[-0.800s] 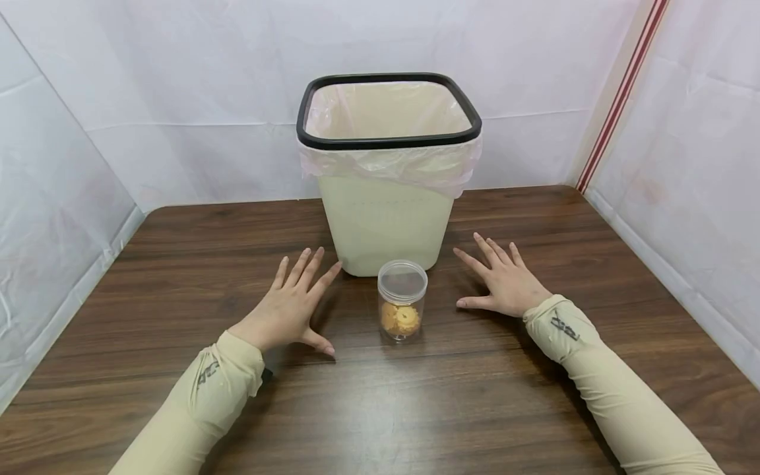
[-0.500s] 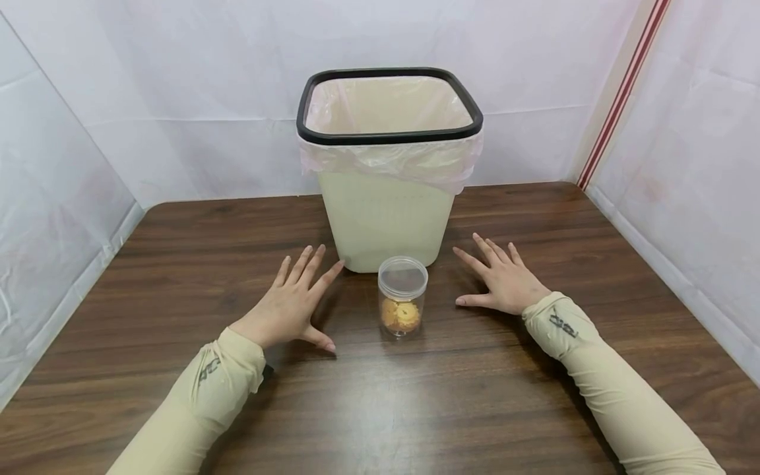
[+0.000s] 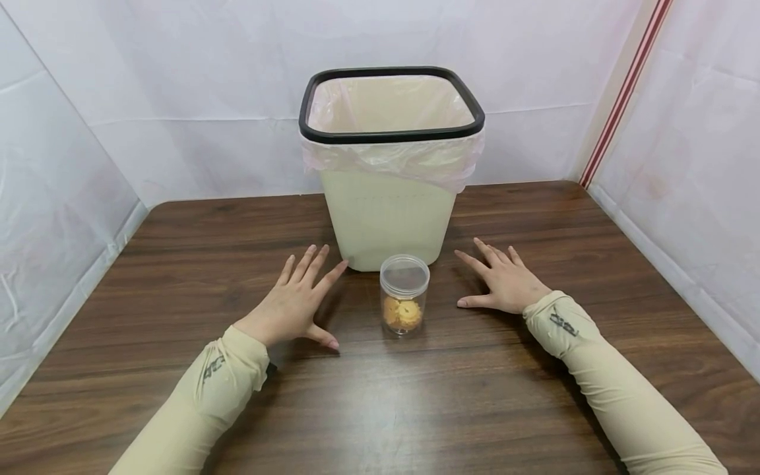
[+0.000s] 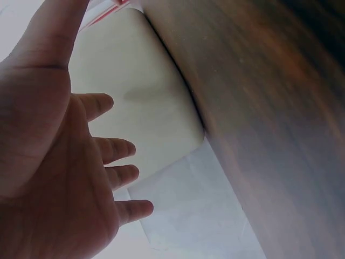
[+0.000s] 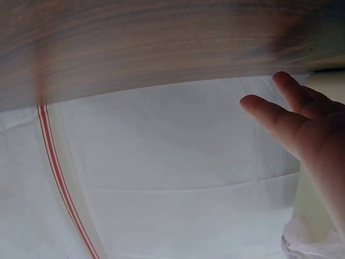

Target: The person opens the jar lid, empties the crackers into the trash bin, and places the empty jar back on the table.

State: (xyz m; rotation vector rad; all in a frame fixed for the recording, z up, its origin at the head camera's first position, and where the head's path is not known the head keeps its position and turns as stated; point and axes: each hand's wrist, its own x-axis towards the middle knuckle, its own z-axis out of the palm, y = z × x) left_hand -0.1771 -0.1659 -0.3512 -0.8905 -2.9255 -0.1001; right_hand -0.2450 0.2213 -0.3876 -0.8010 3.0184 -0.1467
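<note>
A clear lidded jar [image 3: 404, 295] with golden cookies [image 3: 403, 314] in its lower part stands upright on the table, between the two hands. To its left is the left hand [image 3: 295, 303], palm down with fingers spread and nothing held. Its index fingertip overlaps the lower left corner of the cream trash bin [image 3: 388, 211] in the head view. On the jar's other side the right hand [image 3: 501, 280] also has its fingers spread and holds nothing. The bin stands right behind the jar. In the left wrist view the palm [image 4: 48, 178] faces the camera, bare.
The bin has a black rim [image 3: 392, 137] and a pale pink plastic liner [image 3: 415, 158] folded over its edge. A dark wood-grain table [image 3: 380, 409] lies under everything. White sheeting [image 3: 208, 86] surrounds the back and sides, with a red-striped strip [image 3: 623, 99] at the back right corner.
The head view has tilted slightly, so the bin and jar sit a little higher in it. Both hands keep nearly the same pose.
</note>
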